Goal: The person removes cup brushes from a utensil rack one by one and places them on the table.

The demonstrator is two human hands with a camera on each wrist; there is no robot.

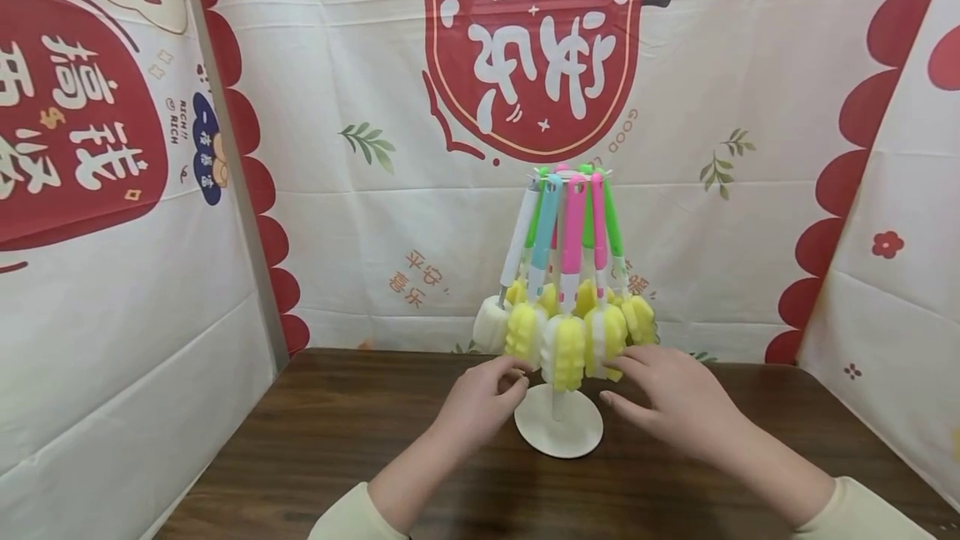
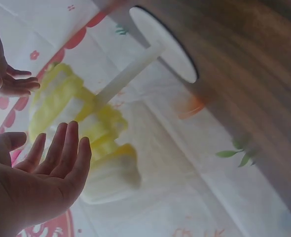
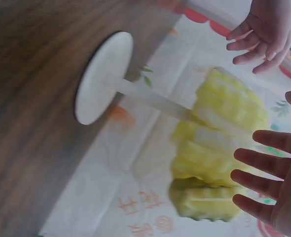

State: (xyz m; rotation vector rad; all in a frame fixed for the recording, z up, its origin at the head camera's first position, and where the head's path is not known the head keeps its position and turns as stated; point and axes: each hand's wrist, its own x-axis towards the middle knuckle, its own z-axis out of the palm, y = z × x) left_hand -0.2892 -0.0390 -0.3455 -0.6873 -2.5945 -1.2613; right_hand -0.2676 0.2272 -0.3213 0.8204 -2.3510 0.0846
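Yellow and white sponge brushes (image 1: 567,352), handles pink, green, blue and white, hang all round the white stand (image 1: 558,442) on the bench (image 1: 337,415)! Left hand (image 1: 482,400) and right hand (image 1: 670,394), fingers loosely spread, flank them.

Before me, a creased white cloth (image 1: 330,65) hangs behind a dark wood-grain table (image 1: 300,432), with matching hangings on the left (image 1: 142,348) and right (image 1: 900,365). Red scallops (image 1: 243,115) run down both corners. A big red panel (image 1: 536,98) with white characters fills the top middle; leaf sprigs (image 1: 367,144) and small orange lettering (image 1: 417,277) dot the fabric. Over on the right I spot a red flower (image 1: 888,245). The light falls soft and even.
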